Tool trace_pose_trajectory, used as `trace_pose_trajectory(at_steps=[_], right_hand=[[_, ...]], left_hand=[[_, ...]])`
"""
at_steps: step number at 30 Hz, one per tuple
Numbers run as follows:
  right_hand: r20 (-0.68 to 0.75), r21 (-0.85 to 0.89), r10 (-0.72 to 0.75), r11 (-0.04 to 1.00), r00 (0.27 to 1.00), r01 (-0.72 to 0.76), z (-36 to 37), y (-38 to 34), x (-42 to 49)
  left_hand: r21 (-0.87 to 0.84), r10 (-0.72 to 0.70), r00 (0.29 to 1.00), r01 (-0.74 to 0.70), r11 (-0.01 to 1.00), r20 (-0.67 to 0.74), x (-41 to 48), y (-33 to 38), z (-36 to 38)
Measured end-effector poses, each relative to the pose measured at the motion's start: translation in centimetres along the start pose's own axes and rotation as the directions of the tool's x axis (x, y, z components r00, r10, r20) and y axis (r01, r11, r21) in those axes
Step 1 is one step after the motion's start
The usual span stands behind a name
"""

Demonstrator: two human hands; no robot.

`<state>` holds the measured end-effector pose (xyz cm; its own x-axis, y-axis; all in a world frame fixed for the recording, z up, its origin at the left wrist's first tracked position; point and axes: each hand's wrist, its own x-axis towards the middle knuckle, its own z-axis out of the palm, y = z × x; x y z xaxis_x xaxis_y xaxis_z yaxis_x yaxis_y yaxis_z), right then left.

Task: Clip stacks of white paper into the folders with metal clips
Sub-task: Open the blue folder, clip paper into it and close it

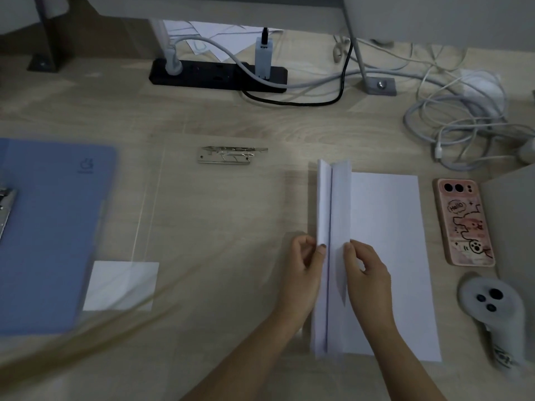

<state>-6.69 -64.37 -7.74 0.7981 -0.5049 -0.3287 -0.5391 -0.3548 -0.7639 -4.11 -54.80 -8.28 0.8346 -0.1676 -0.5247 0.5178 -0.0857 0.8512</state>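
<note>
Both left hand (pixel 304 266) and right hand (pixel 367 272) pinch the paper stack (pixel 333 204) in curled fingers (pixel 320 252); I judge it light, floppy, slippery, best held along its edges.

"Hello" in speech bubble on pink phone case (pixel 463 222); blue folder (pixel 52 235) logo unreadable

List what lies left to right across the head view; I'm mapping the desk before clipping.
From the left: blue folder → metal clip → left hand → folded paper stack → right hand → phone.
</note>
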Motion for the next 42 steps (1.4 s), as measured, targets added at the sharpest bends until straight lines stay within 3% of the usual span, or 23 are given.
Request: trace_pose_trajectory(at_steps=[3,5,8,13,15,17,19,23,29,32,35,38,42], right_hand=[[-0.009,-0.027,-0.029,0.999,1.0,0.029,0.1,-0.1,-0.1],[-0.009,-0.041,-0.042,0.998,0.999,0.042,0.2,-0.3,-0.1],[-0.009,-0.064,-0.055,0.996,0.998,0.054,0.3,-0.1,0.0],[-0.02,-0.06,-0.07,0.996,0.997,0.069,0.4,0.3,0.1],[-0.021,-0.035,-0.066,0.997,0.998,0.066,0.4,0.1,0.0],[0.001,-0.019,-0.063,0.998,0.998,0.063,0.3,-0.1,0.0],[0.021,0.003,-0.047,0.999,0.999,0.047,0.1,-0.3,0.0],[0.029,0.095,0.016,0.995,0.999,-0.019,-0.1,-0.5,0.1],[0.056,0.105,0.06,0.992,0.997,-0.066,-0.8,-0.2,0.2],[-0.076,0.031,0.079,0.997,0.994,-0.077,-2.9,0.4,1.1],[-0.153,-0.007,0.181,0.983,0.971,-0.185,-5.2,0.3,2.0],[-0.055,0.181,0.296,0.942,0.954,-0.282,-5.6,-0.8,2.1],[0.071,0.228,0.276,0.931,0.959,-0.285,-2.8,-2.7,1.2]], left_hand=[[0.149,0.018,0.997,-0.007,0.989,-0.073,-0.1,-0.4,-0.4],[0.304,0.103,0.99,-0.068,0.95,-0.099,-0.2,-0.8,-0.4],[0.517,0.194,0.98,-0.146,0.844,-0.039,-0.4,-1.1,-0.2],[0.613,0.251,0.967,-0.178,0.77,-0.034,-0.8,-1.4,-0.3],[0.552,0.252,0.967,-0.196,0.81,-0.026,-0.9,-1.1,0.1],[0.373,0.101,0.993,-0.113,0.921,0.053,-1.0,-0.3,0.6],[0.269,-0.022,0.992,-0.011,0.963,0.12,-1.0,0.9,1.1],[0.306,-0.163,0.981,0.125,0.944,0.102,-0.3,1.6,1.4],[0.288,-0.092,0.993,0.108,0.951,-0.068,1.1,0.5,0.9],[0.204,-0.072,0.997,0.078,0.976,-0.037,0.6,1.7,0.1],[0.098,-0.076,0.997,0.072,0.993,0.035,0.1,3.0,-1.8],[0.028,-0.02,0.998,0.019,0.999,0.059,-0.1,4.2,-5.1],[0.041,-0.025,0.997,0.028,0.999,-0.069,-0.1,4.3,-10.3]])
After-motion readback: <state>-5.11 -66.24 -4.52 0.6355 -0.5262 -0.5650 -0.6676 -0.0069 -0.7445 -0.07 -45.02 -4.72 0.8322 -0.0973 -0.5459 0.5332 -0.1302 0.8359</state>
